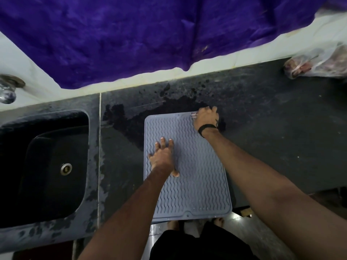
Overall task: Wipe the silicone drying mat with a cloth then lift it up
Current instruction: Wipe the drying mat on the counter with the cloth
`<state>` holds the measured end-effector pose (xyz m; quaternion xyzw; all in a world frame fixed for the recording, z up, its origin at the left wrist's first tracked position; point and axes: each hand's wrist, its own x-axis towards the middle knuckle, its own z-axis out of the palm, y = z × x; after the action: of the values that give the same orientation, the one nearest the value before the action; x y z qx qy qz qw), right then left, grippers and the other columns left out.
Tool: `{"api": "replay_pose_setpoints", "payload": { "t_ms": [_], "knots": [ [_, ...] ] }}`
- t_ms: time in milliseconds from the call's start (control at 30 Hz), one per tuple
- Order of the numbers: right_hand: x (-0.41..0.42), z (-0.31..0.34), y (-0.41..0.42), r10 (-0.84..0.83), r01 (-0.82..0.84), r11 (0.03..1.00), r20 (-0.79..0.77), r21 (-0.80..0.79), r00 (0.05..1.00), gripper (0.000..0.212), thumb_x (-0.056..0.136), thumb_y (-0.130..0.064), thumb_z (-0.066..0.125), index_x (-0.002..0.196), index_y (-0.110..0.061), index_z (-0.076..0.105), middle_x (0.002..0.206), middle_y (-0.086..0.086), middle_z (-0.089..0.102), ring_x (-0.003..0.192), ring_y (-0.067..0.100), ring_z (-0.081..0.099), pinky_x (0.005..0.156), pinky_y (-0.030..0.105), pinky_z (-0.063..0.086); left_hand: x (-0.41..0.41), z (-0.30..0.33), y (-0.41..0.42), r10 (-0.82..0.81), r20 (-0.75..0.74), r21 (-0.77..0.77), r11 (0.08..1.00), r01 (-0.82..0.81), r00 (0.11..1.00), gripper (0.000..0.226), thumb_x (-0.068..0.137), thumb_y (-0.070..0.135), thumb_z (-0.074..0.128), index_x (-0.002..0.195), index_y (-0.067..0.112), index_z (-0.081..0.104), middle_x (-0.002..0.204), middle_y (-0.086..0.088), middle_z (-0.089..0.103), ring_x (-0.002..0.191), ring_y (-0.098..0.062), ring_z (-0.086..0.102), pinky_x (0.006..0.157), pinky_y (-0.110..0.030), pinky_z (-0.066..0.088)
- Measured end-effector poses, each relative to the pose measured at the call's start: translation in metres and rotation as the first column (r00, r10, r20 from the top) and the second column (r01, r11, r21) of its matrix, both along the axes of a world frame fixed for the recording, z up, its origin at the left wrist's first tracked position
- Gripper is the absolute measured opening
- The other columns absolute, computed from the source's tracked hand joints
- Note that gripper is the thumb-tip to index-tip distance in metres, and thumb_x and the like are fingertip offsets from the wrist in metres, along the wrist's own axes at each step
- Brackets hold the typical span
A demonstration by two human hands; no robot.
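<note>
Left hand [163, 158] lies flat, fingers spread, pressing the silicone drying mat [199, 184] at frame centre. Right hand [205, 120] reaches to the mat's upper-right corner, fingers curled over its edge. Mat lies on the dark counter [272, 128].

The dark surface [272, 132] is lying open to the right of the mat [187, 184], with room for a hand to pass as far as the plastic bag [317, 62] sitting at the far right. To the left, a narrow strip is separating the mat from the sink [47, 166]. Behind the mat, a wet patch [169, 107] is spreading, and the purple cloth [150, 34] is hanging along the wall. The mat's near edge is overhanging the front.
</note>
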<state>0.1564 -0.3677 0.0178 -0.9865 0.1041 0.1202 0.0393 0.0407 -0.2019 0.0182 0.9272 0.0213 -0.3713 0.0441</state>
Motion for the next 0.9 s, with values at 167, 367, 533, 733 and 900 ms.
{"api": "replay_pose_setpoints", "payload": {
  "t_ms": [167, 367, 533, 733, 900],
  "knots": [
    [-0.004, -0.002, 0.078, 0.155, -0.155, 0.988, 0.006, 0.017, 0.988, 0.034, 0.089, -0.031, 0.055, 0.118, -0.013, 0.06, 0.119, 0.009, 0.059, 0.118, 0.031, 0.042, 0.086, 0.041, 0.047, 0.001, -0.003, 0.005, -0.025, 0.007, 0.007, 1.0, 0.025, 1.0, 0.149, 0.066, 0.038, 0.096, 0.163, 0.027, -0.017, 0.169, -0.003, -0.026, 0.158, -0.031, -0.013, 0.124, -0.06, 0.017],
    [-0.007, -0.006, 0.057, 0.175, -0.178, 0.983, 0.069, 0.037, 0.982, 0.035, 0.084, -0.022, 0.059, 0.117, -0.011, 0.061, 0.119, 0.006, 0.061, 0.118, 0.031, 0.042, 0.089, 0.04, 0.045, -0.004, -0.006, 0.014, -0.053, 0.037, -0.03, 0.998, 0.054, 0.998, 0.146, 0.068, 0.043, 0.094, 0.162, 0.029, -0.017, 0.169, -0.002, -0.025, 0.158, -0.03, -0.013, 0.125, -0.057, 0.017],
    [0.003, -0.004, 0.074, 0.094, -0.093, 0.995, 0.033, -0.017, 0.995, 0.035, 0.09, -0.031, 0.055, 0.117, -0.01, 0.061, 0.121, 0.012, 0.057, 0.119, 0.033, 0.043, 0.093, 0.041, 0.043, -0.007, -0.007, 0.017, -0.029, 0.064, -0.067, 0.997, 0.034, 0.998, 0.145, 0.069, 0.042, 0.094, 0.163, 0.028, -0.016, 0.168, -0.003, -0.028, 0.158, -0.029, -0.015, 0.126, -0.056, 0.014],
    [0.008, 0.006, 0.17, 0.359, -0.36, 0.923, 0.028, 0.135, 0.933, 0.037, 0.087, -0.025, 0.058, 0.121, -0.01, 0.061, 0.134, 0.011, 0.046, 0.123, 0.034, 0.038, 0.093, 0.043, 0.044, -0.004, -0.012, 0.019, -0.031, 0.054, -0.044, 0.998, 0.033, 0.998, 0.124, 0.078, 0.042, 0.087, 0.164, 0.011, 0.002, 0.172, -0.011, -0.006, 0.159, -0.033, 0.003, 0.125, -0.054, 0.02],
    [0.012, 0.004, 0.163, 0.464, -0.467, 0.875, 0.051, 0.128, 0.884, 0.036, 0.086, -0.016, 0.058, 0.121, -0.014, 0.064, 0.13, 0.007, 0.05, 0.12, 0.033, 0.039, 0.096, 0.044, 0.043, -0.003, -0.017, 0.024, -0.033, 0.054, -0.077, 0.996, 0.037, 0.998, 0.139, 0.072, 0.044, 0.091, 0.164, 0.016, -0.01, 0.171, -0.006, -0.017, 0.158, -0.028, -0.011, 0.126, -0.055, 0.015]
  ]
}}
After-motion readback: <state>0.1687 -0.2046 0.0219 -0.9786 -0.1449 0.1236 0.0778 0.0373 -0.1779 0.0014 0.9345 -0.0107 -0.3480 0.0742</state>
